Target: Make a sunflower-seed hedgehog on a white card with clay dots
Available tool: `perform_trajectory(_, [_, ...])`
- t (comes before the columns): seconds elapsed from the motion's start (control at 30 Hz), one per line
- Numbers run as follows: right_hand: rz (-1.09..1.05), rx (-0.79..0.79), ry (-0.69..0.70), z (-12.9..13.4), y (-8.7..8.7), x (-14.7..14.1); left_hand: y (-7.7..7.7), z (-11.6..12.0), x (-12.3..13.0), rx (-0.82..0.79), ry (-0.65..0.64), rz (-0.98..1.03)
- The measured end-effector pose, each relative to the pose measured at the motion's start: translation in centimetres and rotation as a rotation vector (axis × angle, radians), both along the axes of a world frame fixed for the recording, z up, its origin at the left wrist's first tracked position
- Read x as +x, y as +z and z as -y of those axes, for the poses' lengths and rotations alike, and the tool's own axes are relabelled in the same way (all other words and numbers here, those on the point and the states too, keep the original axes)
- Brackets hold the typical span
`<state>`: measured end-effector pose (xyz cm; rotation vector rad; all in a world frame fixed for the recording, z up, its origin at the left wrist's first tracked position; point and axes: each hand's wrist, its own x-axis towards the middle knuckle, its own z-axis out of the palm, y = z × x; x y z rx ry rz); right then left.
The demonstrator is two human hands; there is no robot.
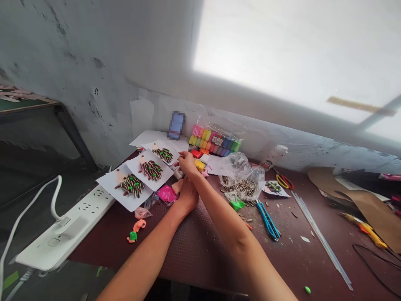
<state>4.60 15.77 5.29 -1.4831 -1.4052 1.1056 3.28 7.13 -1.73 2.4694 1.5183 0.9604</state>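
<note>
Worktable [200, 261] of dark red board, set against a scuffed white wall [78, 54], with a white power strip [67, 228] along its left edge. Near the wall sit a bag of coloured clay blocks [214, 142] and a loosely gathered plastic bag of sunflower seeds [242, 179]; a blue-handled cutting tool [267, 219] lies just in front of the seeds, among scattered husks and crumbs.

Overlapping paper sheets [108, 182] carry clay hedgehogs [150, 169] spined with seeds, and they sit just left of both hands. The right hand [187, 164] is above the left hand [188, 196], its fingers pinched together at something too small to make out. The left hand's fingers curl out of sight, so its grip cannot be told. A peach clay lump [176, 187] lies beside it, near pink clay in clear wrap [167, 193].

The likeliest trouble is crowding — a sideways slip of either hand could nudge the sheets and dislodge seeds from a hedgehog, while a knock to the loose bag could spill seeds across the board.
</note>
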Motion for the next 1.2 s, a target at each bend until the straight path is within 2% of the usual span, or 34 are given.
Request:
perform_trajectory(0.13, [0.132, 0.184, -0.045, 1.1, 0.7, 1.8, 0.1, 0.3, 0.0, 0.037, 0.006, 0.02])
perform_trajectory(0.27, [0.199, 0.325, -0.038, 3.4, 1.1, 5.4, 0.1, 0.3, 0.0, 0.049, 0.007, -0.035])
perform_trajectory(0.4, [0.267, 0.287, -0.036, 6.4, 0.4, 9.6, 0.0, 0.3, -0.2, 0.056, 0.021, -0.108])
perform_trajectory(0.53, [0.31, 0.223, -0.033, 9.4, -1.4, 12.5, 0.0, 0.6, -0.4, 0.04, -0.082, -0.101])
perform_trajectory(0.67, [0.432, 0.269, 0.024, 11.7, -3.0, 13.2, 0.3, 0.8, -0.5, 0.027, -0.14, -0.124])
perform_trajectory(0.83, [0.559, 0.357, 0.009, 13.0, -4.1, 13.0, 1.0, 0.4, -1.0, 0.051, -0.073, -0.096])
perform_trajectory(1.03, [0.707, 0.408, 0.089, 13.8, -4.2, 13.3, 1.1, 0.2, -2.2, 0.042, 0.154, -0.122])
perform_trajectory(1.1, [0.758, 0.413, 0.116, 14.1, -4.0, 13.3, 0.9, 0.3, -2.3, 0.021, 0.172, -0.164])
perform_trajectory(1.2, [0.84, 0.424, 0.158, 14.5, -3.7, 13.1, 0.8, 0.4, -2.3, 0.002, 0.123, -0.196])
